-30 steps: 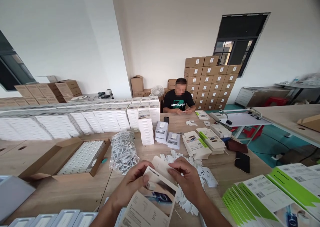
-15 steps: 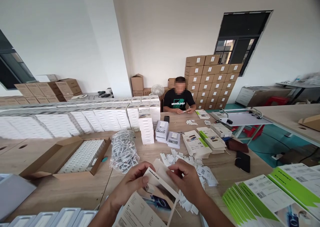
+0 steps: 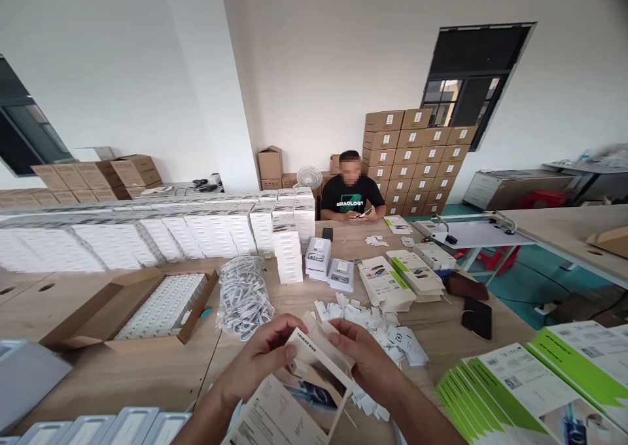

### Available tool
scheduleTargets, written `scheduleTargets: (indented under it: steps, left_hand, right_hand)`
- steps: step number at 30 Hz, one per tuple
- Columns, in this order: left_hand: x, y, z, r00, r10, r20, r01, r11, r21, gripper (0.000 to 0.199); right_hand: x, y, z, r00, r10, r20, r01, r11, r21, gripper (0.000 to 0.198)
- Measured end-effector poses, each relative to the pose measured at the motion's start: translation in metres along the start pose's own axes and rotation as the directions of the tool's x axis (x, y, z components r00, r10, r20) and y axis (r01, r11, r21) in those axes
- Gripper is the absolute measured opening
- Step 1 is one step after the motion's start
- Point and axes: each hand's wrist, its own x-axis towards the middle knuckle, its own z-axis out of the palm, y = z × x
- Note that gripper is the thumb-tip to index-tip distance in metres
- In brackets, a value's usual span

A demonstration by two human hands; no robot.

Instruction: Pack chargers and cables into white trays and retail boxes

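Head view shows the right hand [image 3: 367, 361] now gripping the pale flap [image 3: 321, 341] with its thumb laid flatter, while the left hand [image 3: 261, 358] still holds the printed charger carton [image 3: 310, 392] above the wooden table [image 3: 157, 386], so flap handling seemingly continues.

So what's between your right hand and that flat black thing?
In the head view: white pieces nearest my right hand, then wooden tabletop up to the flat black thing.
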Motion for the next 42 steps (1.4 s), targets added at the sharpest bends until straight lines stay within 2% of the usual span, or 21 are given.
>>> scheduleTargets:
  steps: [2, 5, 9, 11, 15, 18, 22, 25, 27, 29, 31, 33, 35, 37, 39, 42]
  left_hand:
    - [0.0, -0.002, 0.001, 1.0, -0.01, 0.02, 0.01, 0.999, -0.032, 0.03]
    - [-0.001, -0.007, 0.003, 1.0, -0.018, 0.01, 0.019, 0.996, -0.091, 0.049]
    - [0.0, -0.009, 0.003, 0.999, -0.001, -0.033, -0.001, 0.999, -0.044, 0.059]
    - [0.001, -0.008, 0.002, 1.0, 0.012, -0.023, -0.012, 1.0, -0.007, 0.054]
    - [0.003, -0.008, -0.001, 1.0, 0.016, -0.016, -0.016, 0.999, 0.051, 0.036]
    - [0.003, -0.011, -0.003, 0.997, 0.017, -0.077, -0.018, 1.0, -0.015, 0.027]
    - [0.004, -0.019, -0.003, 0.985, 0.023, -0.173, -0.045, 0.992, -0.121, 0.022]
    - [0.004, -0.024, -0.005, 0.987, 0.026, -0.159, -0.037, 0.997, -0.063, 0.021]
    - [0.003, -0.023, -0.006, 0.99, 0.065, -0.128, -0.052, 0.993, 0.104, 0.021]
    - [0.001, -0.017, -0.007, 0.99, 0.135, -0.031, -0.114, 0.919, 0.379, 0.023]
    - [-0.001, -0.007, -0.006, 0.976, 0.181, 0.123, -0.218, 0.745, 0.63, 0.027]
    - [-0.005, 0.003, -0.005, 0.949, 0.194, 0.25, -0.316, 0.565, 0.762, 0.033]
    - [-0.009, 0.008, -0.003, 0.924, 0.209, 0.322, -0.383, 0.448, 0.808, 0.038]
    - [-0.012, 0.007, -0.002, 0.901, 0.233, 0.367, -0.431, 0.373, 0.821, 0.042]
    - [-0.014, 0.002, -0.002, 0.881, 0.269, 0.39, -0.465, 0.334, 0.82, 0.046]
    - [-0.015, -0.006, -0.001, 0.871, 0.305, 0.384, -0.476, 0.337, 0.813, 0.05]
  right_hand:
    - [-0.001, 0.002, 0.001, 0.998, 0.045, 0.032, -0.044, 0.999, -0.025, 0.031]
    - [-0.005, 0.0, 0.003, 0.996, -0.086, -0.002, 0.084, 0.972, -0.219, 0.027]
    - [-0.011, -0.008, 0.007, 0.936, -0.352, 0.006, 0.288, 0.757, -0.587, 0.022]
    - [-0.013, -0.01, 0.008, 0.919, -0.391, 0.038, 0.321, 0.691, -0.648, 0.022]
    - [-0.015, -0.013, 0.007, 0.932, -0.349, 0.096, 0.336, 0.734, -0.591, 0.022]
    - [-0.02, -0.017, 0.008, 0.943, -0.292, 0.161, 0.333, 0.802, -0.497, 0.026]
    - [-0.032, -0.013, 0.01, 0.965, -0.157, 0.209, 0.23, 0.889, -0.396, 0.037]
    - [-0.039, -0.003, 0.007, 0.968, -0.129, 0.213, 0.216, 0.861, -0.461, 0.045]
    - [-0.039, 0.002, 0.004, 0.97, -0.143, 0.195, 0.225, 0.83, -0.51, 0.046]
    - [-0.034, 0.003, 0.001, 0.976, -0.163, 0.146, 0.216, 0.817, -0.534, 0.046]
    - [-0.028, 0.001, 0.0, 0.981, -0.168, 0.101, 0.196, 0.841, -0.504, 0.041]
    - [-0.022, -0.002, 0.0, 0.989, -0.114, 0.093, 0.141, 0.921, -0.364, 0.036]
    - [-0.018, -0.003, 0.001, 0.992, -0.021, 0.126, 0.042, 0.986, -0.163, 0.032]
    - [-0.016, -0.002, 0.001, 0.987, 0.058, 0.148, -0.059, 0.998, 0.002, 0.03]
    - [-0.016, 0.001, 0.001, 0.983, 0.111, 0.148, -0.126, 0.988, 0.094, 0.029]
    - [-0.015, 0.008, 0.002, 0.981, 0.145, 0.127, -0.163, 0.976, 0.142, 0.032]
